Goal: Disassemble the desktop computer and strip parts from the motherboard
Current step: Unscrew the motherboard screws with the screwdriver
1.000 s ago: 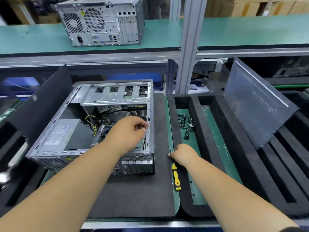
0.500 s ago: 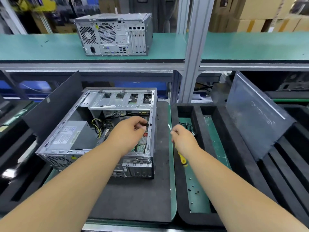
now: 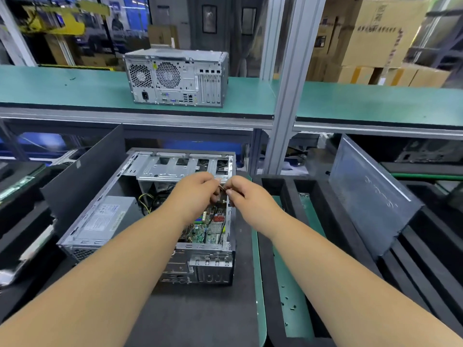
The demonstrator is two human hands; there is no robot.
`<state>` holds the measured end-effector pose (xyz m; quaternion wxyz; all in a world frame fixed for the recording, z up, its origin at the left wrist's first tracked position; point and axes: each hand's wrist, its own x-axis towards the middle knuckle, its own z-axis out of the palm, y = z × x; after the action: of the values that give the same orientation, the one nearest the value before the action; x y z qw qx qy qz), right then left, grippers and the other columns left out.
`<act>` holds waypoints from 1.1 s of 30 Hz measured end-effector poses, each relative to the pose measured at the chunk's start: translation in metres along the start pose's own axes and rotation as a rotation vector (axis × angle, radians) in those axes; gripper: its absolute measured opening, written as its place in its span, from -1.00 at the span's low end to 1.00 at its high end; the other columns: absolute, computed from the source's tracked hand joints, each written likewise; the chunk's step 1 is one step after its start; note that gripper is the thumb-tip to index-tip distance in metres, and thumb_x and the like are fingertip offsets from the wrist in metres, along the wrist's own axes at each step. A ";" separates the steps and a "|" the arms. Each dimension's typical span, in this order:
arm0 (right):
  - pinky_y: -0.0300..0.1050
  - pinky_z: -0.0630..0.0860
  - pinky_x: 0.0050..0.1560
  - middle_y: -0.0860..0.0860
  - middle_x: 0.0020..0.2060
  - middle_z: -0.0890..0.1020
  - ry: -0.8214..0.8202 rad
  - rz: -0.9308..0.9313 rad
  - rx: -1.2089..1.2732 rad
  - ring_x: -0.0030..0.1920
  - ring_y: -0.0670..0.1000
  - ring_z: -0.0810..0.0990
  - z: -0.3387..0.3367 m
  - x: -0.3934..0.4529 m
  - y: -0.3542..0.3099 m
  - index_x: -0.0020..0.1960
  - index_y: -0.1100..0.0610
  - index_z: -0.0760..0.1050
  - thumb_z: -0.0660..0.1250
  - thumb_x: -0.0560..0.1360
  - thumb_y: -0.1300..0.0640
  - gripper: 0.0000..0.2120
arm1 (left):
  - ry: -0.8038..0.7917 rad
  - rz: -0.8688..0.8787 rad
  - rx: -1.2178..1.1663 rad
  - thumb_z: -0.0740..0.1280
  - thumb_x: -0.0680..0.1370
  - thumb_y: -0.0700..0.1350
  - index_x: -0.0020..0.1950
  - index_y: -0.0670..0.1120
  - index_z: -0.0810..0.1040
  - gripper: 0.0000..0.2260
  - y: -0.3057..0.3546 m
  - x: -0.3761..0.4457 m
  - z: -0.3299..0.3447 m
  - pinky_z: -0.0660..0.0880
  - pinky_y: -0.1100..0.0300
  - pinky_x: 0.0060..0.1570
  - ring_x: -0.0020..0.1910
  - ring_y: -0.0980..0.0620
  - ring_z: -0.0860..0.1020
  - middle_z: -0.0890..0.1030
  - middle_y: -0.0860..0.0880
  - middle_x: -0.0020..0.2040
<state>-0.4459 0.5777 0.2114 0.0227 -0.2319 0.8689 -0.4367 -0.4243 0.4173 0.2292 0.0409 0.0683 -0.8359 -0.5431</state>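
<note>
Hands, left hand and right hand, pinch one small part together above the opened computer mid-surface; a slipped pinch could drop it onto the motherboard, I judge.

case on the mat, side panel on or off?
Off. The computer case lies on its side, open upward: motherboard, power supply and drive cage exposed.
</note>
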 end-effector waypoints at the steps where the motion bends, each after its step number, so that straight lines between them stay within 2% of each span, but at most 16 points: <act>1: -0.08 0.46 -0.13 -0.10 -0.24 0.57 -0.003 0.008 -0.002 -0.19 -0.04 0.51 0.001 0.003 -0.003 -0.04 -0.06 0.46 0.21 0.63 0.08 -0.89 | -0.010 -0.011 -0.046 0.27 0.58 -0.06 -0.29 -0.10 0.55 -0.73 -0.001 0.003 -0.004 0.47 0.07 -0.21 -0.32 -0.03 0.50 0.58 -0.02 -0.38; 5: -0.03 0.51 -0.13 -0.03 -0.27 0.64 -0.030 0.060 -0.101 -0.21 0.00 0.58 0.004 0.019 -0.012 -0.14 -0.05 0.50 0.26 0.60 -0.07 -0.82 | -0.011 -0.068 -0.180 0.25 0.60 -0.14 -0.32 -0.12 0.51 -0.72 -0.011 0.022 -0.028 0.37 0.20 -0.34 -0.44 0.05 0.43 0.53 0.00 -0.46; 8: 0.01 0.56 -0.08 -0.01 -0.21 0.66 -0.005 0.158 -0.102 -0.15 0.02 0.63 0.008 0.033 -0.012 -0.10 0.00 0.53 0.34 0.53 -0.17 -0.76 | 0.052 -0.123 -0.234 0.20 0.62 -0.16 -0.30 -0.14 0.49 -0.71 -0.021 0.042 -0.054 0.36 0.28 -0.42 -0.47 0.06 0.40 0.51 -0.05 -0.42; 10: -0.14 0.58 -0.19 -0.06 -0.20 0.67 0.050 0.226 0.031 -0.23 -0.10 0.65 0.013 0.043 -0.012 -0.05 -0.03 0.55 0.42 0.49 -0.13 -0.81 | 0.066 -0.173 -0.260 0.18 0.63 -0.16 -0.28 -0.13 0.47 -0.72 -0.030 0.055 -0.072 0.30 0.38 -0.56 -0.53 0.11 0.40 0.49 -0.04 -0.41; 12: -0.25 0.48 -0.33 -0.03 -0.28 0.68 0.103 0.270 0.223 -0.38 -0.13 0.58 0.022 0.054 -0.016 -0.01 0.03 0.56 0.46 0.48 -0.02 -0.82 | 0.042 -0.189 -0.286 0.16 0.63 -0.17 -0.26 -0.14 0.47 -0.73 -0.042 0.065 -0.088 0.27 0.42 -0.62 -0.60 0.19 0.40 0.49 -0.04 -0.39; 14: -0.22 0.44 -0.34 -0.01 -0.34 0.65 0.175 0.278 0.357 -0.39 -0.09 0.53 0.032 0.066 -0.018 -0.01 0.10 0.57 0.45 0.50 0.06 -0.86 | -0.008 -0.214 -0.311 0.16 0.64 -0.18 -0.25 -0.14 0.47 -0.73 -0.056 0.074 -0.098 0.29 0.43 -0.62 -0.60 0.20 0.40 0.50 -0.05 -0.36; 19: -0.16 0.43 -0.28 -0.02 -0.34 0.56 0.388 0.340 0.514 -0.37 -0.09 0.48 0.055 0.087 -0.024 -0.02 0.09 0.56 0.42 0.54 0.03 -0.86 | -0.197 -0.241 -0.225 0.16 0.63 -0.20 -0.25 -0.15 0.50 -0.73 -0.082 0.091 -0.105 0.32 0.40 -0.58 -0.52 0.14 0.41 0.52 -0.06 -0.36; 22: -0.13 0.44 -0.26 -0.01 -0.37 0.53 0.478 0.367 0.351 -0.36 -0.09 0.47 0.065 0.089 -0.021 -0.05 0.05 0.54 0.39 0.54 -0.07 -0.82 | -0.291 -0.213 -0.119 0.18 0.62 -0.17 -0.20 -0.14 0.55 -0.75 -0.098 0.099 -0.102 0.43 0.27 -0.31 -0.34 0.03 0.48 0.60 -0.04 -0.31; 25: -0.29 0.37 -0.43 -0.03 -0.40 0.51 0.509 0.334 0.149 -0.45 -0.14 0.40 0.071 0.081 -0.012 -0.15 -0.04 0.48 0.35 0.53 -0.13 -0.81 | -0.353 -0.147 0.178 0.22 0.60 -0.06 -0.09 -0.04 0.58 -0.83 -0.110 0.104 -0.097 0.45 0.16 -0.16 -0.19 0.02 0.56 0.66 0.04 -0.16; 27: -0.24 0.35 -0.45 -0.09 -0.41 0.49 0.464 0.285 0.010 -0.46 -0.13 0.38 0.073 0.077 -0.005 -0.17 -0.05 0.43 0.34 0.54 -0.11 -0.80 | -0.398 -0.101 0.355 0.23 0.59 0.00 -0.02 0.01 0.57 -0.85 -0.113 0.103 -0.091 0.47 0.14 -0.14 -0.08 0.00 0.59 0.64 0.04 -0.07; 30: -0.08 0.37 -0.33 -0.06 -0.34 0.50 0.330 0.260 -0.330 -0.32 -0.05 0.47 0.072 0.079 0.008 -0.12 -0.06 0.39 0.32 0.55 -0.11 -0.82 | -0.552 0.005 0.585 0.27 0.57 -0.06 0.09 0.03 0.59 -0.85 -0.103 0.102 -0.071 0.46 0.17 -0.05 0.03 0.01 0.56 0.61 0.02 0.09; 33: -0.03 0.41 -0.27 -0.05 -0.26 0.53 0.193 0.226 -0.478 -0.22 0.06 0.50 0.075 0.083 0.015 -0.06 -0.01 0.40 0.31 0.56 -0.10 -0.82 | -0.681 0.063 0.774 0.24 0.56 -0.22 0.37 0.09 0.48 -0.59 -0.093 0.111 -0.041 0.45 0.20 0.17 0.23 -0.02 0.51 0.49 -0.01 0.35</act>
<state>-0.5074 0.4938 0.1671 -0.0668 -0.0896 0.9657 -0.2343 -0.5214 0.3250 0.1600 -0.2454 -0.1274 -0.9433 -0.1838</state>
